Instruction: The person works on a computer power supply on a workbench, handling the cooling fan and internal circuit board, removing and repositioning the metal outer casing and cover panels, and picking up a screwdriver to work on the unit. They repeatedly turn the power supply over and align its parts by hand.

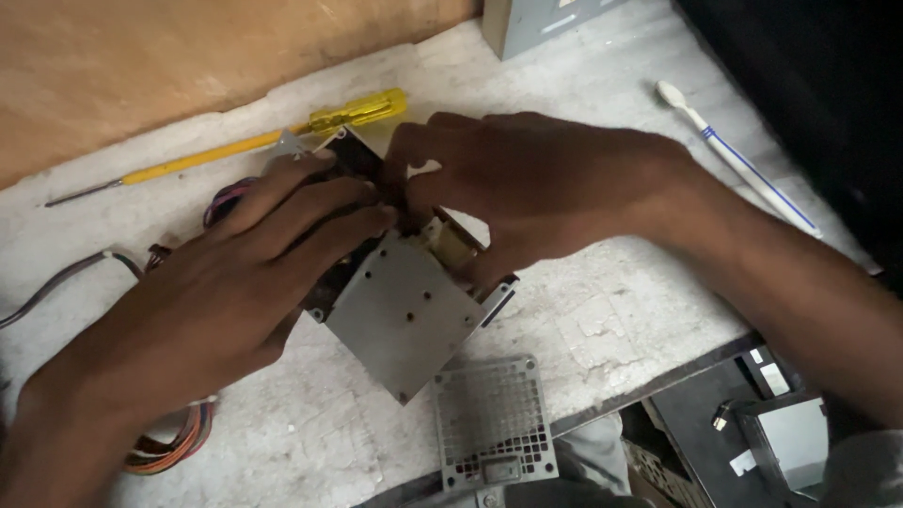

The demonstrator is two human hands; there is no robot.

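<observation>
Both hands are piled on a small metal box (403, 315) in the middle of the frame, so most of its top is covered. The left hand (235, 282) lies flat over its left side, fingers stretched out and touching it. The right hand (527, 188) is curled at the upper edge, fingertips pinching something, but I can't make out what. Coloured wires (174, 442) poke out from under the left wrist. A yellow screwdriver (282, 132) lies upper left, a toothbrush (734, 155) upper right, and a perforated metal grille (491, 423) hangs off the table edge (611, 329) at the bottom.
</observation>
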